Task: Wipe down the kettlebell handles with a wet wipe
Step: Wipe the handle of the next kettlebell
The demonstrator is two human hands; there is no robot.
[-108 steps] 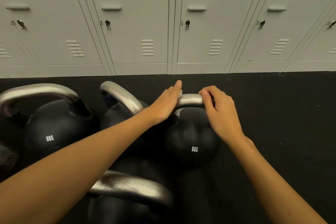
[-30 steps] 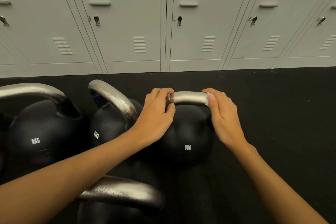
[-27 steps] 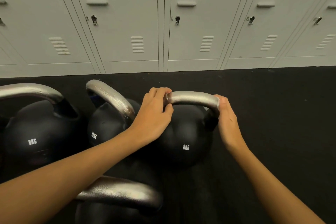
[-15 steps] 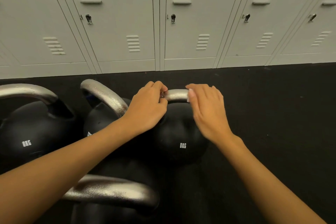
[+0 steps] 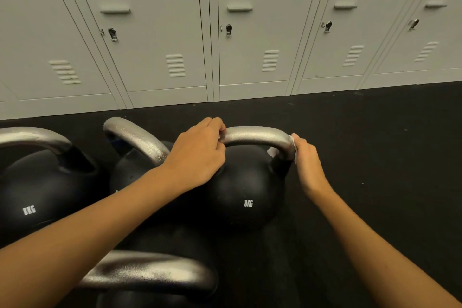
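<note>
We grip the handle [image 5: 252, 134] of the 8 kg kettlebell [image 5: 246, 187] with our left hand [image 5: 197, 155] to steady it, while our right hand [image 5: 306, 157] pinches the wipe [image 5: 293, 144] round the right bend, scrubbing.

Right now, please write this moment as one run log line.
left hand: grips handle left end | right hand: wipe on right bend | kettlebell: upright

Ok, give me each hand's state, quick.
Left hand: grips the kettlebell handle.
Right hand: presses the wet wipe around the handle's right bend.
</note>
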